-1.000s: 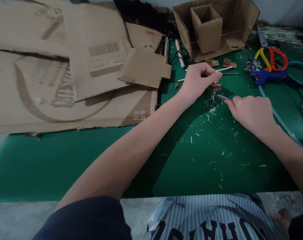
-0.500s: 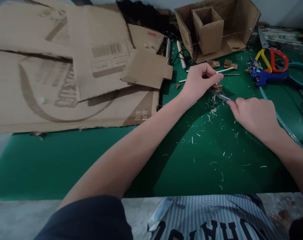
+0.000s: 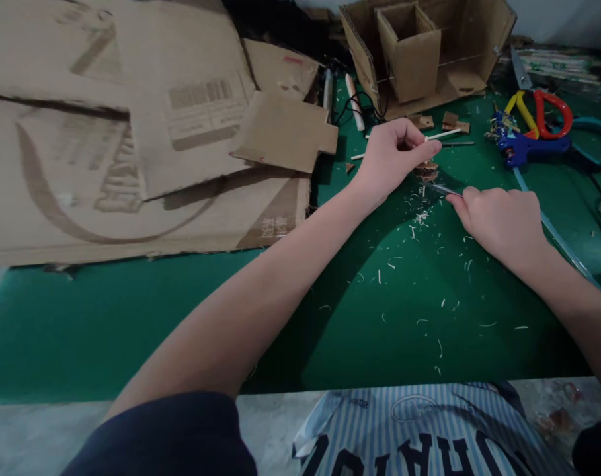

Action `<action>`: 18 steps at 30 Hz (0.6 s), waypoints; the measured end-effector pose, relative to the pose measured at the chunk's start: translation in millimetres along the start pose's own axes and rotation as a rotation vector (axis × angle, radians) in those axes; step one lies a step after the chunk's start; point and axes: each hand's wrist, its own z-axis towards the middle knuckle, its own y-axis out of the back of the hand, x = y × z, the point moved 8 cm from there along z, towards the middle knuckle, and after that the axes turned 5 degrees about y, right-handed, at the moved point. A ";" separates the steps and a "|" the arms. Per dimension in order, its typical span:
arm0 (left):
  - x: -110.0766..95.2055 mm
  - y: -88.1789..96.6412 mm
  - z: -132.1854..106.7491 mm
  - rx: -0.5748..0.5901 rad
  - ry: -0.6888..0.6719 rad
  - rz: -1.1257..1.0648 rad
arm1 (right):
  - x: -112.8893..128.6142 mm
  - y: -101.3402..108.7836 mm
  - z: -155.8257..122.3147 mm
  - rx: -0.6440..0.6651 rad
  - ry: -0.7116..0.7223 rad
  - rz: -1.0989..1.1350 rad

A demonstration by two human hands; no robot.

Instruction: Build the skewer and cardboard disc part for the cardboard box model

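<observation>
My left hand (image 3: 392, 158) is closed in a pinch over the green table, its fingertips on a short thin wooden stick (image 3: 427, 158), most of which they hide. Small round cardboard pieces (image 3: 428, 173) sit just below those fingertips at the stick's lower end. Wrapped round a knife, my right hand (image 3: 503, 221) hides the handle. The thin grey knife blade (image 3: 443, 190) points left, close beneath the cardboard pieces; whether it touches them I cannot tell. Pale curled shavings (image 3: 421, 217) lie under the blade and towards the front edge.
Flattened cardboard sheets (image 3: 201, 152) cover the left side. Behind my hands stand a cardboard box structure (image 3: 414, 66) and a loose wooden stick (image 3: 443, 134). At right lie red-and-yellow-handled scissors (image 3: 553, 114), a blue glue gun (image 3: 535, 151) and a light-blue strip (image 3: 558, 235).
The whole view has shifted slightly, so the table's things appear a little further left. Both hands keep nearly the same pose and hold on the stick and the knife.
</observation>
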 end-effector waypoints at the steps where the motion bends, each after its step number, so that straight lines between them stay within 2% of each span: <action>1: 0.3 0.0 0.1 0.002 0.003 0.001 | 0.6 -0.3 0.5 0.005 -0.001 0.007; 7: 0.5 -0.6 0.4 0.013 0.006 -0.023 | 5.5 -3.8 -7.9 0.125 0.046 0.014; 13: -2.1 -2.1 -0.1 0.016 0.008 -0.008 | -3.9 2.7 -3.9 -0.010 -0.016 0.011; 18: 1.2 -0.6 0.5 0.006 0.007 -0.025 | 4.8 -3.5 -3.1 0.122 0.023 0.002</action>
